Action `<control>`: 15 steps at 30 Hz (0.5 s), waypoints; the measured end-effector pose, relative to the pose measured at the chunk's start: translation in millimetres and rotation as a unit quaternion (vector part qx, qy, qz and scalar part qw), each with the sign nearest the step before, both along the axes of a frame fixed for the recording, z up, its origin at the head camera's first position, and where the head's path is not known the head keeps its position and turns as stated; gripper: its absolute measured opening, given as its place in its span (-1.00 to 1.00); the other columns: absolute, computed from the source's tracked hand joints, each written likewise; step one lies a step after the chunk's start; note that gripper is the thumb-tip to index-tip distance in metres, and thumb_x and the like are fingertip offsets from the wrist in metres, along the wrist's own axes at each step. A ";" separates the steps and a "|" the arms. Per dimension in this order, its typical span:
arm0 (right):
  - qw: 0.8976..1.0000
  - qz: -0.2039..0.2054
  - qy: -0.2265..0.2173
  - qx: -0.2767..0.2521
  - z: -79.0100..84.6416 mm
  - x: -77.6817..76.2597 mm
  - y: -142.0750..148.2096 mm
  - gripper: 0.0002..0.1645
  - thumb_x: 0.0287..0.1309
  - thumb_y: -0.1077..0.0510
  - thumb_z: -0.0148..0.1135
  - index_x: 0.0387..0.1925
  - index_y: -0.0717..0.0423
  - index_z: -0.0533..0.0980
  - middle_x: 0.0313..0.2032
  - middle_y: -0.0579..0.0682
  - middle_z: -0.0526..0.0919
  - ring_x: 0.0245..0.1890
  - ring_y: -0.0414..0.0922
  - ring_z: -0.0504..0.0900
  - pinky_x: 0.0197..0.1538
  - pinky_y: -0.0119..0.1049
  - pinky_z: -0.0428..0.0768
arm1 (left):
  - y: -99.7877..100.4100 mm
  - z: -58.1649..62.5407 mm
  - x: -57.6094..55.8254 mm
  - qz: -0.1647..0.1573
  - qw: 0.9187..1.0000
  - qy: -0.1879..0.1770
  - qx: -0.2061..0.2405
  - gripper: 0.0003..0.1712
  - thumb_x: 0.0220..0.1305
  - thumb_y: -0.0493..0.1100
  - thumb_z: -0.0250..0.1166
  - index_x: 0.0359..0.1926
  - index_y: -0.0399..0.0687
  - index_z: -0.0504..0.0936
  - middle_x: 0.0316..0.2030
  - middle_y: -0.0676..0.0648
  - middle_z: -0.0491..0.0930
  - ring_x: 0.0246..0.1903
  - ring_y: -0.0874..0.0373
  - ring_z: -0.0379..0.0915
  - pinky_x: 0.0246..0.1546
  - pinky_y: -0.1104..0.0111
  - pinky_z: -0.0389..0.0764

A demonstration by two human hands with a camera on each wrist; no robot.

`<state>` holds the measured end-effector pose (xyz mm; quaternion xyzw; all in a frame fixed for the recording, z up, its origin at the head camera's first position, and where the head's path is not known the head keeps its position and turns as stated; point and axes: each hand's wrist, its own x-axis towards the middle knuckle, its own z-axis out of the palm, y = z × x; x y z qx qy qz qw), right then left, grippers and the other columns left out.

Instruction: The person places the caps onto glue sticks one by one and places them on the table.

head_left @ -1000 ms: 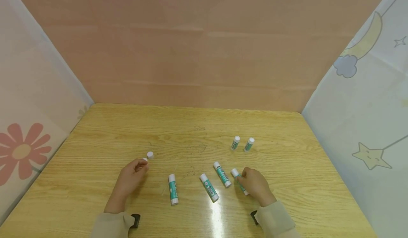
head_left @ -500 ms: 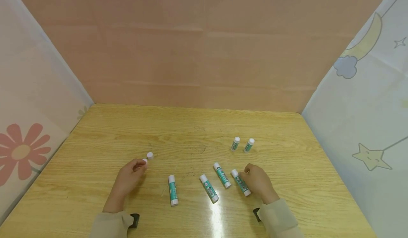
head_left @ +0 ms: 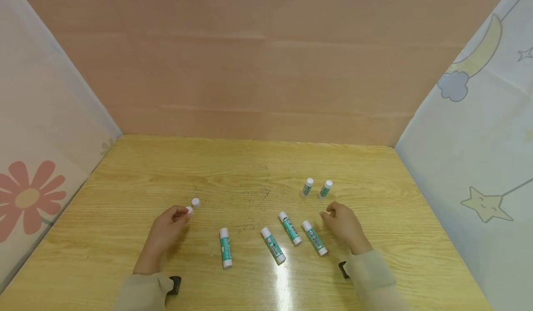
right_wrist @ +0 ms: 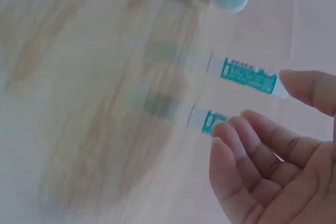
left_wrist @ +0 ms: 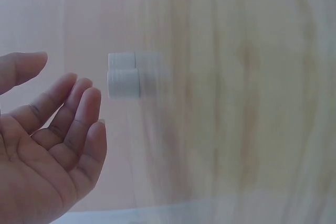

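My left hand (head_left: 165,230), fingers loosely bent, hovers close to two small white cylinders that look like caps, a nearer one (left_wrist: 123,83) and a farther one (left_wrist: 121,60). In the left wrist view nothing lies between thumb and fingers. My right hand (head_left: 344,224) holds nothing either; its relaxed fingers point toward two upright glue sticks, the left one (head_left: 307,187) and the right one (head_left: 325,189), both green with white caps. Just left of this hand a glue stick (head_left: 314,238) lies on its side, apart from the fingers.
More green-and-white glue sticks lie along the front of the wooden table (head_left: 250,158): one beside the right pair (head_left: 290,228), one at centre (head_left: 273,245) and one nearer the left hand (head_left: 225,248). A tan back wall and patterned side walls enclose the table.
My right hand has come off the rightmost lying glue stick and moved up and right toward the upright pair. My left hand has barely shifted.
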<state>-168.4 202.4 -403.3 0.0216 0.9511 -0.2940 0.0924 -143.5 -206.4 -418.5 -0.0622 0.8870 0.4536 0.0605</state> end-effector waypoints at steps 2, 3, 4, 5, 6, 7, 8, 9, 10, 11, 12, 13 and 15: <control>1.000 0.000 0.006 0.001 -1.1 -2.4 2.8 -0.61 0.10 0.07 0.07 -0.20 0.37 0.41 -0.42 0.06 0.51 -0.48 -0.12 0.43 -0.43 -0.25 0.43 | -0.7 0.0 -0.5 -0.001 1.000 -0.001 -0.002 -0.61 0.23 -0.09 0.04 -0.06 -0.32 0.39 -0.14 -0.23 0.44 -0.14 -0.09 0.34 -0.18 0.13 0.38; 1.000 0.002 0.008 -0.001 -1.5 -3.2 4.0 -0.60 0.10 0.08 0.07 -0.19 0.38 0.40 -0.42 0.06 0.51 -0.47 -0.11 0.43 -0.43 -0.24 0.44 | -0.9 0.1 -0.9 -0.001 1.000 -0.002 -0.003 -0.61 0.22 -0.10 0.04 -0.06 -0.32 0.40 -0.14 -0.23 0.44 -0.13 -0.09 0.34 -0.18 0.13 0.38; 1.000 0.001 0.010 -0.004 -2.0 -3.9 5.3 -0.60 0.10 0.08 0.06 -0.19 0.38 0.40 -0.42 0.06 0.50 -0.47 -0.11 0.43 -0.43 -0.24 0.44 | -0.9 0.3 -1.2 -0.001 1.000 -0.003 -0.003 -0.61 0.22 -0.10 0.04 -0.06 -0.32 0.40 -0.14 -0.24 0.43 -0.13 -0.10 0.34 -0.17 0.12 0.38; 1.000 0.002 0.013 -0.006 -2.6 -4.6 6.5 -0.60 0.10 0.09 0.06 -0.19 0.39 0.40 -0.42 0.06 0.50 -0.47 -0.11 0.43 -0.44 -0.24 0.44 | -1.0 0.4 -1.4 -0.001 1.000 -0.004 -0.003 -0.61 0.22 -0.10 0.04 -0.06 -0.32 0.39 -0.14 -0.24 0.43 -0.13 -0.10 0.34 -0.17 0.12 0.38; 1.000 0.003 0.015 -0.009 -3.2 -5.1 7.8 -0.60 0.10 0.09 0.06 -0.19 0.39 0.39 -0.43 0.06 0.49 -0.48 -0.11 0.43 -0.45 -0.25 0.43 | -1.0 0.7 -1.6 -0.001 1.000 -0.004 -0.004 -0.61 0.22 -0.10 0.04 -0.06 -0.33 0.39 -0.14 -0.24 0.43 -0.13 -0.10 0.34 -0.17 0.12 0.37; 1.000 0.003 0.018 -0.011 -3.8 -5.9 8.9 -0.61 0.10 0.09 0.06 -0.19 0.39 0.39 -0.44 0.05 0.49 -0.50 -0.11 0.41 -0.46 -0.27 0.42 | -1.0 1.2 -1.8 -0.001 1.000 -0.005 -0.004 -0.61 0.22 -0.10 0.03 -0.06 -0.33 0.39 -0.13 -0.24 0.43 -0.12 -0.11 0.34 -0.16 0.11 0.37; 1.000 0.004 0.020 -0.014 -4.2 -6.6 9.9 -0.61 0.10 0.09 0.06 -0.20 0.39 0.39 -0.44 0.05 0.48 -0.50 -0.11 0.41 -0.47 -0.28 0.42 | -1.1 1.6 -1.9 -0.002 1.000 -0.006 -0.006 -0.60 0.22 -0.10 0.03 -0.05 -0.34 0.39 -0.13 -0.25 0.43 -0.12 -0.12 0.33 -0.16 0.11 0.37; 1.000 0.004 0.023 -0.016 -4.8 -7.4 11.0 -0.61 0.10 0.10 0.06 -0.20 0.39 0.39 -0.44 0.05 0.48 -0.51 -0.11 0.40 -0.47 -0.28 0.41 | -1.1 1.9 -2.4 -0.002 1.000 -0.008 -0.006 -0.60 0.22 -0.10 0.03 -0.05 -0.34 0.39 -0.13 -0.25 0.43 -0.12 -0.12 0.33 -0.16 0.10 0.37; 0.999 0.005 0.027 -0.017 -5.5 -8.2 12.2 -0.61 0.10 0.10 0.06 -0.20 0.40 0.39 -0.44 0.06 0.48 -0.51 -0.11 0.40 -0.47 -0.29 0.42 | -1.3 2.0 -2.8 -0.004 1.000 -0.009 -0.007 -0.59 0.22 -0.09 0.03 -0.05 -0.34 0.38 -0.13 -0.25 0.43 -0.12 -0.12 0.32 -0.17 0.09 0.36; 0.999 0.006 0.029 -0.017 -6.1 -9.1 13.2 -0.61 0.10 0.10 0.06 -0.20 0.39 0.39 -0.43 0.06 0.48 -0.50 -0.11 0.41 -0.47 -0.28 0.42 | -1.7 1.9 -3.6 -0.005 1.000 -0.009 -0.009 -0.59 0.22 -0.09 0.03 -0.05 -0.35 0.38 -0.13 -0.26 0.42 -0.12 -0.13 0.32 -0.17 0.09 0.36; 0.999 0.006 0.030 -0.018 -6.8 -10.0 14.4 -0.61 0.10 0.10 0.06 -0.20 0.39 0.39 -0.43 0.07 0.48 -0.49 -0.11 0.41 -0.46 -0.28 0.42 | -2.0 1.7 -4.6 -0.005 1.000 -0.010 -0.011 -0.58 0.22 -0.08 0.03 -0.04 -0.35 0.38 -0.12 -0.26 0.42 -0.11 -0.12 0.32 -0.17 0.09 0.36; 0.999 0.006 0.032 -0.019 -7.2 -10.9 15.5 -0.61 0.10 0.10 0.06 -0.20 0.39 0.39 -0.42 0.08 0.49 -0.49 -0.11 0.42 -0.46 -0.28 0.43 | -2.4 1.5 -5.7 -0.006 1.000 -0.010 -0.013 -0.58 0.22 -0.08 0.03 -0.04 -0.34 0.38 -0.12 -0.26 0.42 -0.11 -0.12 0.32 -0.17 0.09 0.36; 0.999 0.007 0.031 -0.023 -8.3 -12.5 17.7 -0.61 0.10 0.10 0.05 -0.19 0.40 0.38 -0.39 0.10 0.49 -0.47 -0.10 0.43 -0.45 -0.28 0.44 | -3.4 0.9 -7.9 -0.005 1.000 -0.011 -0.016 -0.57 0.22 -0.07 0.03 -0.04 -0.35 0.38 -0.11 -0.26 0.42 -0.11 -0.12 0.32 -0.17 0.09 0.36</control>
